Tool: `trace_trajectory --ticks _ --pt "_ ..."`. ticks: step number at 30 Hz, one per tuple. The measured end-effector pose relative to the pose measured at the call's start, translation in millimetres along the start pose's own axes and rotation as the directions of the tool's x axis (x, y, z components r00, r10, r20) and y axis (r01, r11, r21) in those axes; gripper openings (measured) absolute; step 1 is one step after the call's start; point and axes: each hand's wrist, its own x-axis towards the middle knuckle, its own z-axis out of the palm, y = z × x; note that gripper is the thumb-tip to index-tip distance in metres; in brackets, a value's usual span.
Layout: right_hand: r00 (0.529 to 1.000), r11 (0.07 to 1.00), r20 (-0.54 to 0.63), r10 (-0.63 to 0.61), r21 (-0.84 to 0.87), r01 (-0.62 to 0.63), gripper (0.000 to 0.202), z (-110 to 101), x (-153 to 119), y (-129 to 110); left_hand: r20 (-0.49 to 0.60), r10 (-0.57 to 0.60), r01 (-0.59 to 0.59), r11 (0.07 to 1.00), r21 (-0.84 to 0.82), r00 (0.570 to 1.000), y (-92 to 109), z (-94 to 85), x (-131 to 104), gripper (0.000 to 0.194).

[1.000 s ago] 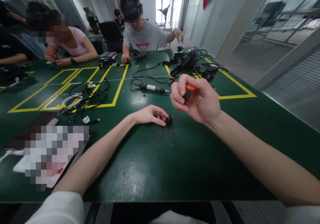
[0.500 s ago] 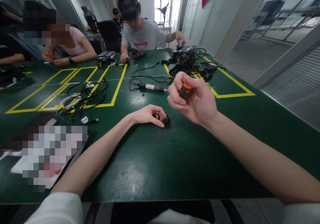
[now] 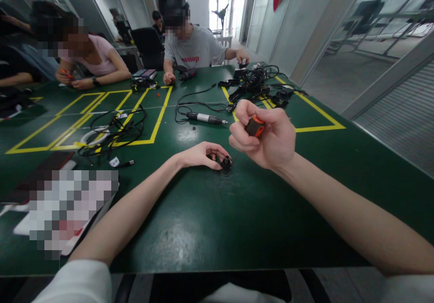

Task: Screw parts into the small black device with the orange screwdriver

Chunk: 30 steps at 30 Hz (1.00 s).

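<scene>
Right fingers (image 3: 239, 133) grip screwdriver (image 3: 255, 126); left fingers (image 3: 213, 163) hold black part (image 3: 226, 162).

One head-worn view, wide in coverage; it looks from above the near edge of the green table (image 3: 257, 230), forward and down across the top to the far edge; the left hand (image 3: 200, 155) and right hand (image 3: 266, 136) lie close to it, about mid-frame; a co-worker in a grey T-shirt (image 3: 193, 45) sits farther off, beyond the far edge; the table's right edge recedes obliquely; the near edge crosses low.
</scene>
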Motion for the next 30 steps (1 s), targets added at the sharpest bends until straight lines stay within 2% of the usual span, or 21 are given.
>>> trace_trajectory --ticks 5,9,16,22,27,30 --pt "0.998 0.995 -0.039 -0.039 -0.093 0.035 0.035 0.9 2.9 -0.8 -0.027 -0.020 0.019 0.999 -0.031 0.999 0.4 -0.6 -1.5 0.037" --pt "0.997 0.994 -0.070 -0.007 -0.105 0.000 0.045 1.1 4.4 -0.4 -0.030 -0.035 0.033 0.997 -0.070 0.999 0.6 -0.6 -1.4 0.034" --pt "0.997 0.993 -0.046 0.058 -0.098 -0.063 0.050 -6.8 2.8 -2.6 -0.047 -0.049 0.045 0.995 -0.086 0.998 2.0 2.7 -0.3 0.023" --pt "0.999 0.995 0.041 -0.001 -0.103 0.005 0.034 -4.7 0.7 -3.1 -0.034 -0.050 0.047 0.994 -0.095 0.998 3.2 3.2 0.2 0.021" --pt "1.000 0.987 0.002 -0.012 -0.161 0.012 0.031 -0.9 1.1 -1.8 -0.025 -0.025 0.023 0.997 -0.073 0.999 1.8 2.4 0.8 0.019" --pt "1.000 0.981 0.003 -0.012 -0.191 0.013 0.031 0.7 1.9 -2.5 0.003 -0.012 0.012 0.997 -0.070 1.000 0.0 1.3 0.9 0.025"
